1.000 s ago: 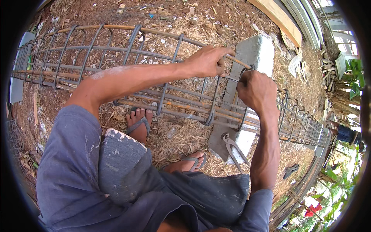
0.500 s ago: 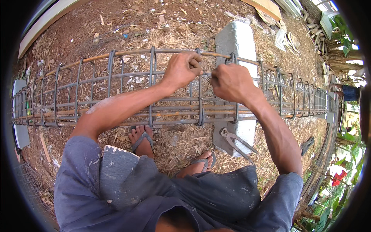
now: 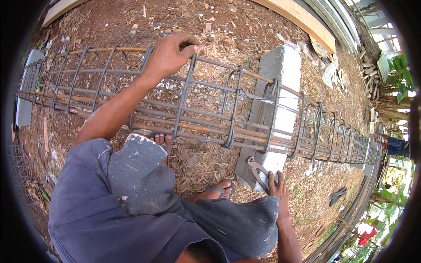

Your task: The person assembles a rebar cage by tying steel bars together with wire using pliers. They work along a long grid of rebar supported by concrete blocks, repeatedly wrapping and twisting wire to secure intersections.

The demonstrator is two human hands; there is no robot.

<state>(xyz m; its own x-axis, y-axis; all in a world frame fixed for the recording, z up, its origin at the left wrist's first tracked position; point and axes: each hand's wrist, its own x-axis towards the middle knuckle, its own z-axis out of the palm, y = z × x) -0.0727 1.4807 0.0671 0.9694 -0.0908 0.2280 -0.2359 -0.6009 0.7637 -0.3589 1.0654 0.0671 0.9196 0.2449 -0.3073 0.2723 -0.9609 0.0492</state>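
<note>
Rebar cage (image 3: 231,127): it lies across the whole view, over the straw-strewn ground (image 3: 193,158), and it is the landmark for the places below.
Left hand (image 3: 171,55): it has moved leftward along the cage and is now at the far upper edge, at the rust-coloured bar (image 3: 219,64), where a stirrup (image 3: 184,94) meets it.
Left fingers: curled and narrow, close upon the bar; I cannot tell if they grip it or only rest there.
Right hand (image 3: 279,186): half a second ago it was beside the left hand at the cage bars; now it is down on the near side of the cage, at the handles of the pincers.
Right fingers: a little spread, at the handle ends; whether they have closed around them, I cannot tell.
Pincers (image 3: 253,165): on the near side of the cage, with the head lying on the near end of the concrete block (image 3: 287,65), which passes beneath the cage.
Feet: the left foot (image 3: 168,141) is just at the near edge of the cage, the right foot (image 3: 211,194) farther out from it; sandals on both.
Meaning for the work: in my judgement, the two-handed finger work at the bars is interrupted, and the right hand has turned to the tool.
</note>
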